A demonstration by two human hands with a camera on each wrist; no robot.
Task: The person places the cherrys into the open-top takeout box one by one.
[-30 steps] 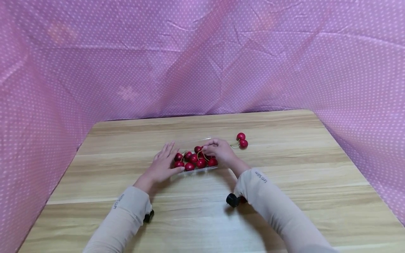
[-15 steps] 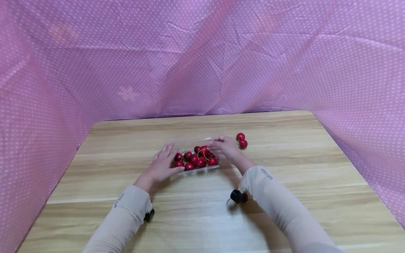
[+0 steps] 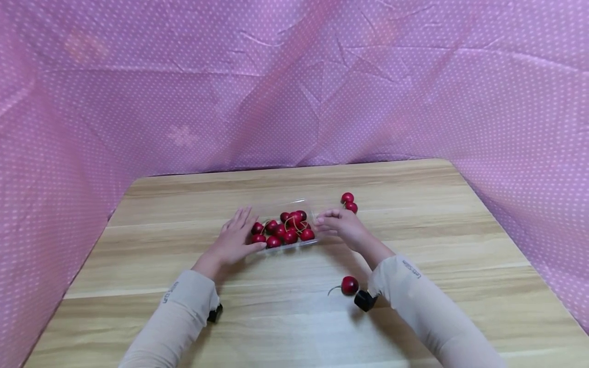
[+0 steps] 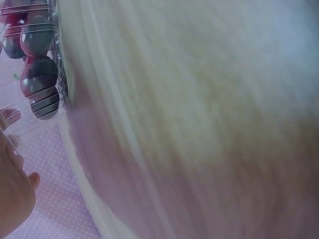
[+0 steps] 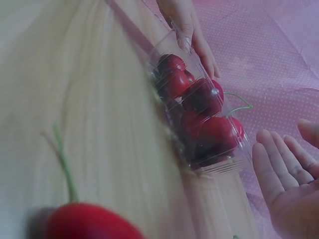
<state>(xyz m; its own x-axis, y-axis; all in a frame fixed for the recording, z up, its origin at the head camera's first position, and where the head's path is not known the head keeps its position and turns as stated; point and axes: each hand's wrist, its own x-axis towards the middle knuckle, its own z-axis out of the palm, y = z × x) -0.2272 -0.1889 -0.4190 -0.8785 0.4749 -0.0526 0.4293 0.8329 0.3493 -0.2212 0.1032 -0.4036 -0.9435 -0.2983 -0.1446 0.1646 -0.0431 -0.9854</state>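
Note:
A clear plastic box point(image 3: 296, 246) holding several red cherries point(image 3: 290, 236) sits mid-table. My left hand point(image 3: 234, 240) rests against the box's left end, fingers straight and thumb along its near side. Just off the right end is my right hand point(image 3: 342, 227); in the right wrist view its fingers point(image 5: 271, 172) are extended and nothing lies in the palm. Two cherries point(image 3: 347, 198) lie on the table just beyond the right hand. A single cherry point(image 3: 349, 285) with a stem lies nearer, by the right wrist, and shows large in the right wrist view.
The wooden table point(image 3: 184, 199) has its back edge against a pink dotted cloth point(image 3: 276, 102), which hangs at the back and sides. Black wrist cameras sit under both cuffs, the right camera point(image 3: 365, 300) close beside the single cherry.
My right hand has drawn back from over the cherries in the box to the right, off its end. The single cherry by the wrist is now uncovered. The left hand stays put.

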